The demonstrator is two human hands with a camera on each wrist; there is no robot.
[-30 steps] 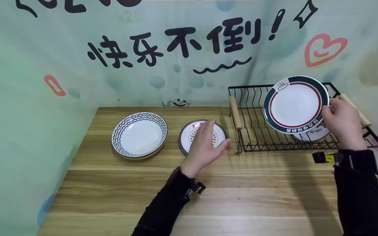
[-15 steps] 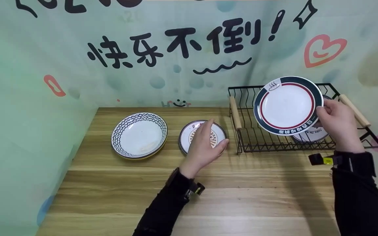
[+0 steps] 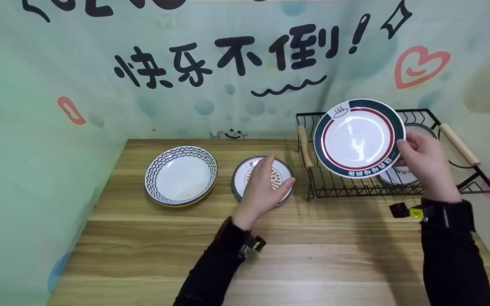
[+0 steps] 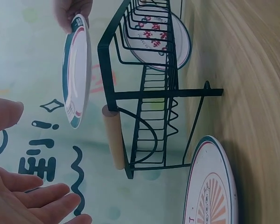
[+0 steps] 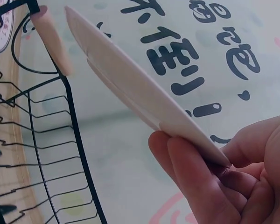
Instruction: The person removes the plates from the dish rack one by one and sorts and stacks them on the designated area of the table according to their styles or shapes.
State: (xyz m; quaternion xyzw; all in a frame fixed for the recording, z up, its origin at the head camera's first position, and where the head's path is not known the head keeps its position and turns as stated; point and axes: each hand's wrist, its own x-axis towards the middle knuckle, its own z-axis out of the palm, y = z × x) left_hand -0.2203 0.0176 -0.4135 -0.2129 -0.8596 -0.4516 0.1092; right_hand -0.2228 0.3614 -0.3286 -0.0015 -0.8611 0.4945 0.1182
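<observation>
The right hand [image 3: 425,165] clamps the dark-rimmed plate [image 3: 359,138] at its 3 o'clock edge between thumb and fingers, holding it tilted over the black wire rack [image 3: 347,195], where another plate [image 3: 399,176] sits toward that one's 4 o'clock. The left hand [image 3: 264,187], at the dark-rimmed plate's 8 o'clock, holds nothing, thumb spread from fingers, above a small plate [image 3: 242,180]; a patterned bowl [image 3: 181,176] sits at that hand's 9 o'clock.

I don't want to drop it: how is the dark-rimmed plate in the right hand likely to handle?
The dark-rimmed plate looks stiff, showing no sag though the right hand pinches only one edge. Its glossy face, with bright reflections, suggests it could be slippery. Most of it extends beyond the grip, so it may twist if bumped.
</observation>
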